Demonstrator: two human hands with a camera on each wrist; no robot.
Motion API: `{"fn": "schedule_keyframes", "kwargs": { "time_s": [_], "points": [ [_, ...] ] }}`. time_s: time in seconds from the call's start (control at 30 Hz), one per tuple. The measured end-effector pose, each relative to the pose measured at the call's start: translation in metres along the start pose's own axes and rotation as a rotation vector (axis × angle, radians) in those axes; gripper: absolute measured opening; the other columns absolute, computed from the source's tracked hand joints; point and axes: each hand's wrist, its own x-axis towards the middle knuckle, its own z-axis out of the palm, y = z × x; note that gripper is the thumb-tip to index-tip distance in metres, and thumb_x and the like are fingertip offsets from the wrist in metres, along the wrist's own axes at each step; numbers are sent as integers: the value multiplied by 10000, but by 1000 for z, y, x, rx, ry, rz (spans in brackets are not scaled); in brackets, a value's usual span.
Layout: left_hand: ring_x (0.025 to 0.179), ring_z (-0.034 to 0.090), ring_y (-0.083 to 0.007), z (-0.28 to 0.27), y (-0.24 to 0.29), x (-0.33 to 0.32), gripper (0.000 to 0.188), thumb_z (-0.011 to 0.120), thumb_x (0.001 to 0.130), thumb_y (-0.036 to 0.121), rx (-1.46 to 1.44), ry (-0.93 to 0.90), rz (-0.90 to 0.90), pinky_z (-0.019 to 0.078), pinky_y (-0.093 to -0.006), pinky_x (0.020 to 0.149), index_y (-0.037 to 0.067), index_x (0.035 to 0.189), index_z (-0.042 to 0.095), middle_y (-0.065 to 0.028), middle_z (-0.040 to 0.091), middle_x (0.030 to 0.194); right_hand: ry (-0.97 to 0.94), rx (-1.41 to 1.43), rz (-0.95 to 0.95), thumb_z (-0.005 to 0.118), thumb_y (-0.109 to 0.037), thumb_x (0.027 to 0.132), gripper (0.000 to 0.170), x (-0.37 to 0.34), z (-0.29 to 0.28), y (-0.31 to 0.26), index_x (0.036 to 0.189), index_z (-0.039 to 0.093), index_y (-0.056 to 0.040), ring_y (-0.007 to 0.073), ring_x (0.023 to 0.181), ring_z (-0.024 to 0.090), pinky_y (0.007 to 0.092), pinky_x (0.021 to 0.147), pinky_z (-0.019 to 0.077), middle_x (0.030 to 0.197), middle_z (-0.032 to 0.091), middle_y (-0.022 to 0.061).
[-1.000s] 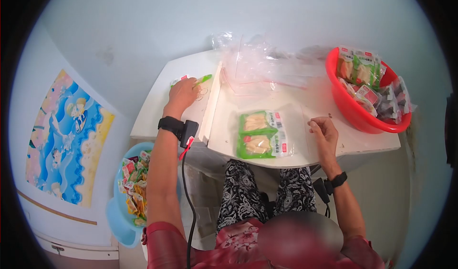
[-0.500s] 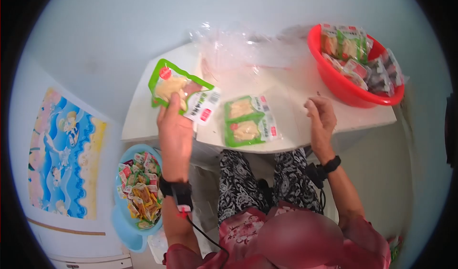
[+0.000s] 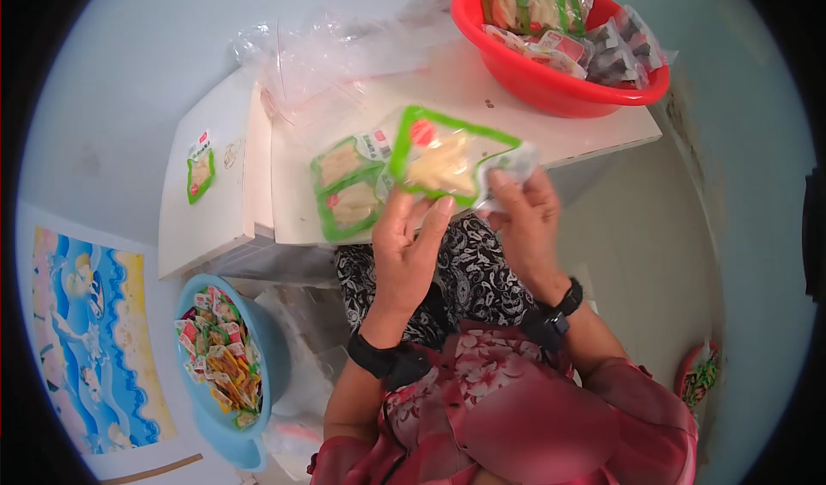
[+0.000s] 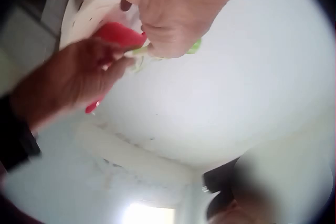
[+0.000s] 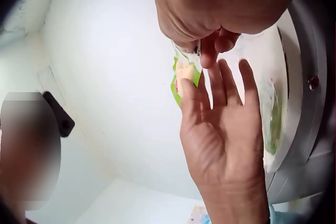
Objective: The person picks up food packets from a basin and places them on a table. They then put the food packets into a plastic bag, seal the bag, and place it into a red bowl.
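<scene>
A clear plastic food packet (image 3: pixel 443 160) with a green border and pale pieces inside is held up over the front of the table, slightly tilted. My left hand (image 3: pixel 406 248) pinches its lower edge, thumb in front, other fingers behind and fairly straight in the right wrist view. At the white end, my right hand (image 3: pixel 527 227) grips the packet between thumb and fingers. Below and left of it, two similar packets (image 3: pixel 348 184) lie side by side on the table, partly overlapped by the held one. Another green-edged packet (image 3: pixel 200 175) lies on the left table section.
A red basin (image 3: pixel 551 76) with several packets stands at the back right. Clear plastic bags (image 3: pixel 314 68) lie along the wall. A raised strip (image 3: pixel 262 162) divides the white tabletop (image 3: pixel 413 81). On the lower left is a blue tub (image 3: pixel 274 347) of colourful packets.
My left hand has lifted a packet off the left table section and carried it right, over the table front. My right hand has moved in and taken hold of its white end.
</scene>
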Motion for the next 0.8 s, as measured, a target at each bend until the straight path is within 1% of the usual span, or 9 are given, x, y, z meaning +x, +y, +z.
{"fn": "schedule_keyframes", "kwargs": {
  "time_s": [0.1, 0.13, 0.23, 0.33, 0.43, 0.53, 0.63, 0.73, 0.8],
  "points": [
    [1119, 603, -232, -12, -4, 10, 470, 709, 963, 143, 801, 140, 319, 471, -374, 951, 6, 1394, 580, -115, 648, 1272, 91, -44, -55, 637, -156, 1039, 176, 19, -34, -11, 1182, 658, -54, 47, 684, 650, 179, 505, 402, 947, 715, 2],
    [1003, 597, -264, -14, -6, 17, 482, 756, 911, 176, 980, 188, 394, 473, -397, 858, -2, 1333, 607, -121, 644, 1113, 117, -68, -64, 631, -159, 1043, 173, 23, -44, -15, 1180, 654, -58, 46, 679, 647, 176, 501, 393, 942, 713, 1],
    [941, 575, -295, -14, -4, 37, 416, 800, 867, 206, 1219, 219, 515, 462, -425, 799, 18, 1207, 653, -119, 620, 999, 127, -157, -66, 627, -151, 1044, 163, 30, -64, -17, 1184, 643, -69, 46, 677, 647, 166, 503, 385, 946, 711, 3],
    [980, 558, -318, -6, -11, 55, 433, 821, 819, 376, 1338, 161, 480, 462, -483, 821, 1, 980, 674, -140, 617, 953, 123, -249, -38, 619, -151, 1048, 129, 29, -72, -12, 1143, 635, -65, 58, 678, 652, 177, 503, 390, 967, 708, 16],
    [869, 573, -319, 7, -18, 72, 397, 822, 809, 389, 1472, 108, 428, 463, -449, 760, 24, 802, 666, -114, 628, 810, 117, -191, -76, 612, -152, 1052, 112, 28, -74, 1, 1109, 618, -55, 74, 661, 653, 198, 492, 390, 984, 701, 26],
    [878, 588, -333, 8, -34, 83, 384, 785, 828, 376, 1542, 62, 397, 472, -455, 750, 38, 714, 642, -113, 652, 780, 134, -199, -57, 614, -155, 1050, 123, 27, -77, 4, 1103, 602, -45, 89, 638, 649, 207, 496, 403, 987, 693, 35],
    [860, 596, -333, 3, -47, 83, 290, 748, 850, 287, 1559, 22, 375, 474, -457, 752, 31, 751, 654, -124, 673, 795, 123, -249, -1, 617, -163, 1047, 146, 27, -80, -2, 1122, 592, -40, 87, 620, 641, 203, 503, 406, 963, 689, 34],
    [826, 611, -330, -6, -54, 81, 197, 703, 864, 201, 1511, -24, 324, 482, -462, 731, 26, 786, 656, -133, 667, 782, 104, -270, 14, 622, -171, 1044, 168, 28, -82, -4, 1133, 586, -33, 86, 623, 646, 203, 495, 390, 942, 687, 34],
    [780, 617, -309, -10, -50, 74, 178, 694, 882, 188, 1369, 43, 305, 483, -450, 706, 27, 816, 658, -130, 661, 764, 113, -227, 9, 622, -171, 1044, 172, 28, -78, -5, 1136, 586, -31, 85, 624, 648, 203, 485, 370, 933, 686, 32]
  ]
}}
